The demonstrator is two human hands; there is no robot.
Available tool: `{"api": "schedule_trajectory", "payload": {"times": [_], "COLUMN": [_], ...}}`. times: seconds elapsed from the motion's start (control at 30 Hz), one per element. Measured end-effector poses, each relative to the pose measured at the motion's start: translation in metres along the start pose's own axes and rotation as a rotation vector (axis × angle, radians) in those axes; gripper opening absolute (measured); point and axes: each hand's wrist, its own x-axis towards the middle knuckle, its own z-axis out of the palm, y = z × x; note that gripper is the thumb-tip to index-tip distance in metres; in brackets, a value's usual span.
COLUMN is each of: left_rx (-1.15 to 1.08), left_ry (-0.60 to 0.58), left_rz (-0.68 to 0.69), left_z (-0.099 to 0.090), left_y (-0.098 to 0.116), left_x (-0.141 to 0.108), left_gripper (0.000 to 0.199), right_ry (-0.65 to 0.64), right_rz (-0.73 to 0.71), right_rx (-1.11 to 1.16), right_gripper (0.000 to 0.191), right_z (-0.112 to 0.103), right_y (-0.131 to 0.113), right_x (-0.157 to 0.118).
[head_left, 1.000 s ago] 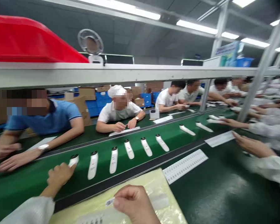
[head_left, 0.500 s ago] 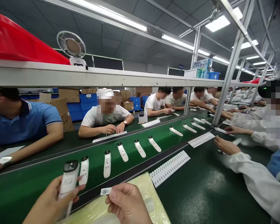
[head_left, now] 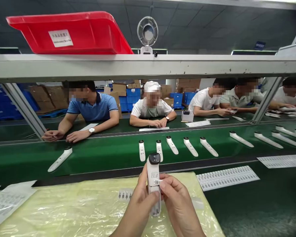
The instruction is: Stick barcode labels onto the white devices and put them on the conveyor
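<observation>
My left hand [head_left: 140, 202] is wrapped round a white handheld device [head_left: 153, 172] with a glossy black head, shaped like a forehead thermometer. It stands nearly upright, black end up, with small print on the side facing me. The thumb and fingers of my right hand [head_left: 176, 200] pinch a small white label [head_left: 158, 182] with a printed code. This label lies against the device's face, just below the print; whether it sticks there I cannot tell. Under both hands is a yellow plastic-wrapped pad [head_left: 84, 204], with a piece of label sheet [head_left: 125, 194] on it.
A green conveyor belt [head_left: 93, 158] runs across in front, carrying several similar white devices [head_left: 172, 145]. Label sheets [head_left: 228, 177] lie at right, printed paper [head_left: 11, 200] at left. Overhead a shelf [head_left: 101, 68] holds a red bin [head_left: 71, 34] and small fan [head_left: 147, 31]. Several people sit opposite.
My view has swung left. My hands have come together: the device, formerly held apart at left, is now in front of me, and the label in my right hand is against it.
</observation>
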Motion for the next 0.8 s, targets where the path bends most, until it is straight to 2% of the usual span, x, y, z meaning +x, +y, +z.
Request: {"api": "schedule_trajectory", "payload": {"times": [0.27, 0.53, 0.8], "left_rx": [0.01, 0.054, 0.07], "left_ry": [-0.017, 0.002, 0.087], "left_rz": [0.014, 0.061, 0.055], "left_z": [0.001, -0.009, 0.0], "left_y": [-0.004, -0.018, -0.01], "left_x": [0.001, 0.004, -0.003], "left_gripper": [0.088, 0.08, 0.072], "right_ry": [-0.051, -0.048, -0.041], "right_rz": [-0.014, -0.041, -0.076], "right_rx": [-0.088, -0.129, -0.159], "right_gripper": [0.035, 0.039, 0.038], "right_z": [-0.002, -0.005, -0.005], "right_y": [-0.002, 0.001, 0.0], "right_x": [-0.001, 0.001, 0.002]}}
